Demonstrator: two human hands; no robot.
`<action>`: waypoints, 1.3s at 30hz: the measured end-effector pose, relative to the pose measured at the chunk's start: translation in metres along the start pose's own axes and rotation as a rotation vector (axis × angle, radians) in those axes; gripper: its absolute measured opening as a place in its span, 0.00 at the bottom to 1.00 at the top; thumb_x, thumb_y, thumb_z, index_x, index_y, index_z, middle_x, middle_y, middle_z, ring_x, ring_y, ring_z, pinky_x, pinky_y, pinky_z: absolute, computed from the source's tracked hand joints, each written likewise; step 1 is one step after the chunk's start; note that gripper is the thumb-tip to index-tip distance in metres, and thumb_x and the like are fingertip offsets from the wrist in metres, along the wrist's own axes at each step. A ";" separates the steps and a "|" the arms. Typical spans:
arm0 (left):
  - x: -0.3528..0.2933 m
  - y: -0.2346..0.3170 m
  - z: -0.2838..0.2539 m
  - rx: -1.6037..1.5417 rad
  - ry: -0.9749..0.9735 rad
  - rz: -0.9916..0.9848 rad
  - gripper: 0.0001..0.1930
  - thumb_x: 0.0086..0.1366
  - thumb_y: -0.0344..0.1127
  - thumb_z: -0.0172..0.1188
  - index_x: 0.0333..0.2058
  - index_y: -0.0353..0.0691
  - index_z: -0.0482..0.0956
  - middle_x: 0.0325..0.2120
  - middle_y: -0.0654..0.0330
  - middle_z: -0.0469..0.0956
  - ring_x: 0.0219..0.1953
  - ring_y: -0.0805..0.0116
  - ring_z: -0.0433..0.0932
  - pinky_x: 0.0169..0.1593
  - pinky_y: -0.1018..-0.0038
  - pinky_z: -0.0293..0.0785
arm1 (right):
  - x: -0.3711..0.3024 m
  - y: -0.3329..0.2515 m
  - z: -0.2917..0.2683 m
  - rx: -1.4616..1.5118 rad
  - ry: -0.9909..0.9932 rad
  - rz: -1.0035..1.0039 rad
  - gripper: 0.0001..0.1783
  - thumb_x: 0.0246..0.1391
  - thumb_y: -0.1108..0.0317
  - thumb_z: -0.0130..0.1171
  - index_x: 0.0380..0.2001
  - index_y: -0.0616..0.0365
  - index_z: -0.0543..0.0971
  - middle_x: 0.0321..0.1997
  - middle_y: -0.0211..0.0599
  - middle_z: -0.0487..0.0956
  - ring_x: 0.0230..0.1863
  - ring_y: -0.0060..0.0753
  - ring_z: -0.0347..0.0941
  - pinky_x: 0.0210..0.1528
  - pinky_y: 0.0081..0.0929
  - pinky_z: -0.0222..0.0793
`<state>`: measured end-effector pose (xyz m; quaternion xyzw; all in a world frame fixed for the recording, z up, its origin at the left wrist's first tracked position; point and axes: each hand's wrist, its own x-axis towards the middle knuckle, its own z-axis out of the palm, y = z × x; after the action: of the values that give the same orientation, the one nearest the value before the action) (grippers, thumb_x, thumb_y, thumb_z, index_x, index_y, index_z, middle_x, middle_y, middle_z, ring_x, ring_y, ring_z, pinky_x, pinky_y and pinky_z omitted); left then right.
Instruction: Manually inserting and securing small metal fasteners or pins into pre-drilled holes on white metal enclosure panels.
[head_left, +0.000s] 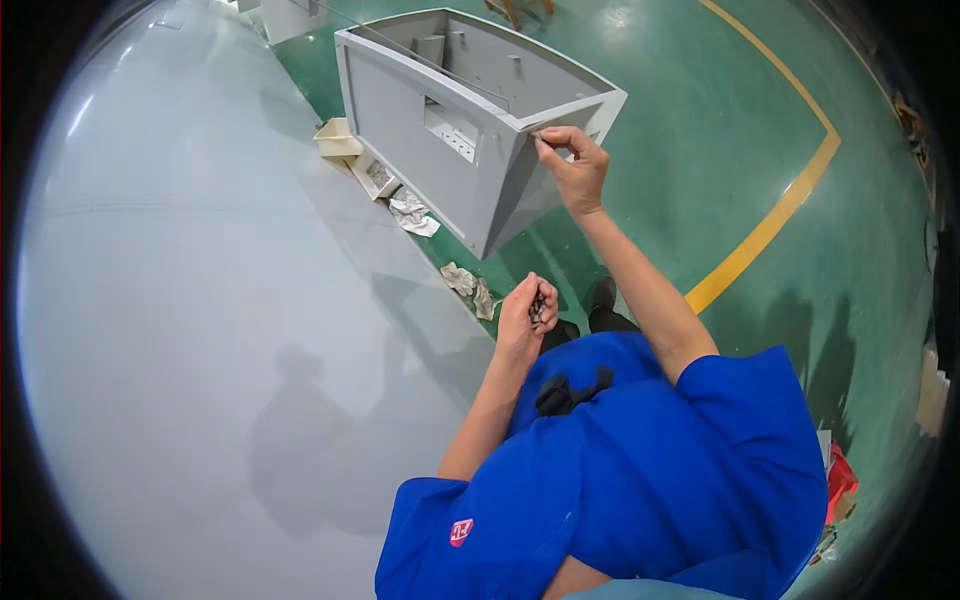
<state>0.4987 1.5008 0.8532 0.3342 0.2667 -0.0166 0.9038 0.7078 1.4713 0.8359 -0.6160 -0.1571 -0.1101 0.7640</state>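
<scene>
A grey sheet-metal cabinet stands ahead of me, its open side facing up and a rectangular cutout in its left wall. My right hand is at the cabinet's near right corner, thumb and forefinger pinched at the rim. Whatever lies between those fingertips is too small to name. Lower down, close to my body, my left hand curls around several small dark metal parts, which show between its fingers. This hand is apart from the cabinet.
A large pale grey surface fills the left side. Along its edge sit a cream bin, a second bin with small parts, a white crumpled cloth and crumpled scraps. A yellow line crosses the green floor.
</scene>
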 end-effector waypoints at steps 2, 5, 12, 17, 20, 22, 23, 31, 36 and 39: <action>0.008 0.012 -0.003 0.042 0.003 0.008 0.16 0.70 0.43 0.42 0.27 0.40 0.68 0.20 0.65 0.65 0.17 0.81 0.61 0.17 0.85 0.54 | -0.001 -0.002 0.003 -0.077 -0.026 -0.100 0.04 0.44 0.74 0.62 0.26 0.61 0.79 0.27 0.32 0.80 0.29 0.20 0.75 0.36 0.19 0.70; 0.021 0.026 -0.009 0.079 -0.048 -0.014 0.16 0.69 0.44 0.45 0.27 0.40 0.70 0.19 0.66 0.67 0.16 0.82 0.62 0.15 0.85 0.55 | 0.003 -0.013 0.001 -0.151 -0.057 -0.079 0.04 0.45 0.73 0.62 0.25 0.62 0.78 0.26 0.33 0.79 0.28 0.22 0.74 0.35 0.20 0.69; 0.015 0.053 0.007 0.094 -0.128 -0.054 0.16 0.69 0.44 0.45 0.28 0.40 0.69 0.20 0.66 0.66 0.16 0.82 0.62 0.15 0.87 0.54 | -0.001 -0.049 -0.015 -0.396 -0.043 -0.111 0.10 0.47 0.65 0.61 0.31 0.60 0.78 0.34 0.38 0.78 0.39 0.32 0.73 0.42 0.25 0.66; 0.023 0.059 0.007 0.164 -0.188 -0.074 0.16 0.69 0.46 0.45 0.27 0.41 0.69 0.20 0.68 0.66 0.16 0.83 0.62 0.15 0.87 0.53 | 0.006 -0.080 -0.017 -0.717 -0.317 -0.395 0.22 0.51 0.55 0.56 0.44 0.60 0.77 0.49 0.40 0.76 0.57 0.43 0.65 0.57 0.38 0.56; 0.026 0.061 0.006 0.268 -0.183 -0.111 0.17 0.68 0.48 0.46 0.27 0.42 0.70 0.19 0.68 0.66 0.17 0.83 0.62 0.16 0.86 0.52 | -0.008 -0.099 -0.014 -0.688 -0.316 -0.427 0.22 0.50 0.56 0.56 0.44 0.60 0.77 0.50 0.40 0.76 0.58 0.42 0.65 0.57 0.38 0.56; 0.026 0.068 0.011 0.343 -0.162 -0.120 0.17 0.68 0.49 0.45 0.26 0.43 0.70 0.18 0.69 0.66 0.16 0.82 0.62 0.17 0.86 0.52 | -0.012 -0.118 -0.010 -0.572 -0.326 -0.428 0.18 0.49 0.59 0.58 0.40 0.58 0.79 0.47 0.37 0.78 0.55 0.42 0.67 0.56 0.37 0.58; 0.025 0.073 0.015 0.377 -0.157 -0.131 0.18 0.69 0.49 0.45 0.26 0.43 0.70 0.17 0.70 0.66 0.16 0.83 0.61 0.17 0.86 0.52 | -0.016 -0.125 -0.012 -0.512 -0.334 -0.423 0.16 0.48 0.60 0.59 0.39 0.58 0.79 0.45 0.36 0.78 0.53 0.41 0.68 0.56 0.36 0.58; 0.031 0.069 0.028 0.375 -0.332 -0.106 0.22 0.70 0.51 0.39 0.21 0.43 0.66 0.14 0.67 0.63 0.14 0.79 0.60 0.18 0.83 0.54 | -0.058 -0.125 -0.042 -0.199 -0.373 0.137 0.11 0.40 0.75 0.65 0.31 0.63 0.79 0.29 0.35 0.77 0.30 0.25 0.73 0.34 0.22 0.68; 0.038 0.074 0.053 0.382 -0.249 -0.185 0.25 0.70 0.54 0.38 0.18 0.45 0.61 0.13 0.66 0.61 0.14 0.79 0.56 0.18 0.82 0.51 | -0.040 -0.113 -0.067 -0.009 -0.412 0.443 0.07 0.41 0.73 0.65 0.27 0.63 0.79 0.28 0.33 0.78 0.30 0.21 0.73 0.34 0.22 0.67; 0.049 0.088 0.061 0.513 -0.264 -0.233 0.26 0.70 0.55 0.36 0.17 0.45 0.60 0.13 0.66 0.60 0.14 0.78 0.55 0.18 0.81 0.49 | -0.030 -0.114 -0.070 -0.091 -0.455 0.389 0.06 0.41 0.74 0.65 0.25 0.62 0.79 0.26 0.33 0.78 0.30 0.21 0.72 0.34 0.20 0.66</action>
<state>0.5873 1.5389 0.9200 0.5135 0.1706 -0.2299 0.8090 0.6460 1.3773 0.9140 -0.6769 -0.1980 0.1722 0.6877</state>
